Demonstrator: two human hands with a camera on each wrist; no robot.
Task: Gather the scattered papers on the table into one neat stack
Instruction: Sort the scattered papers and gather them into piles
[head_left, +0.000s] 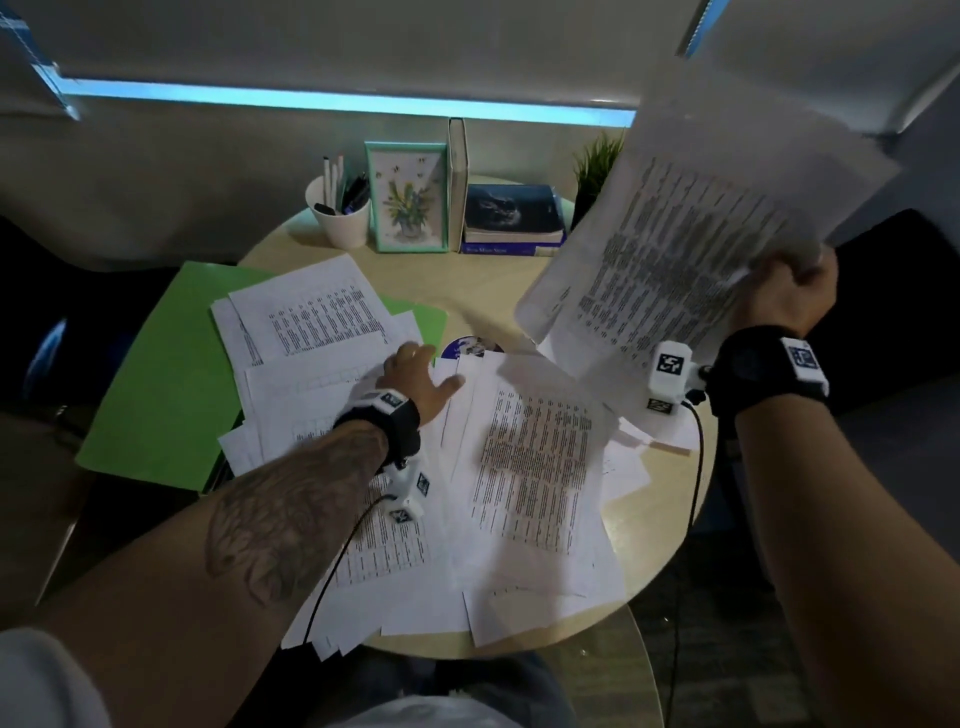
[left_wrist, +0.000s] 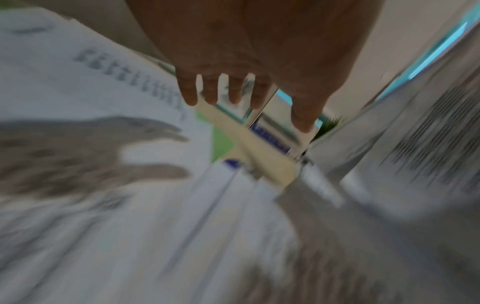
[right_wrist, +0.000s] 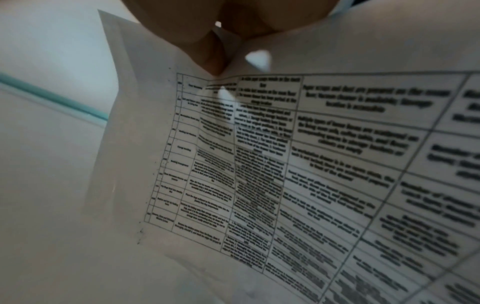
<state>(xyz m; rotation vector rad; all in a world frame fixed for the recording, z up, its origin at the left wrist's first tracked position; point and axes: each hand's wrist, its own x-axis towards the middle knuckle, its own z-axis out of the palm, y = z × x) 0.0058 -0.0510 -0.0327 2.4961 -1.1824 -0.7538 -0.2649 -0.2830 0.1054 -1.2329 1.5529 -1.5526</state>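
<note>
My right hand (head_left: 789, 291) gripped a bundle of printed sheets (head_left: 691, 228) by one edge, raised at the upper right of the frame above the round table (head_left: 639, 551). My left hand (head_left: 415, 376), fingers (left_wrist: 235, 90) spread and straight, hovered over or lay flat on the scattered papers (head_left: 524, 467) at centre frame; contact unclear. More sheets overlapped a green folder (head_left: 166, 384) at left.

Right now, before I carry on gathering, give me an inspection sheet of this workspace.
Surface: round pale table, mostly covered.
Job's things: loose papers overlapping, unstacked; held sheets raised above the table.
Clutter: green folder under some papers; pen cup, framed picture, books, plant at the far edge.
Grippers: left hand open over the papers; right hand grips the held sheets.
Cables: black wrist cables cross the papers.
Surroundings: dim room, lit blue strip behind.
</note>
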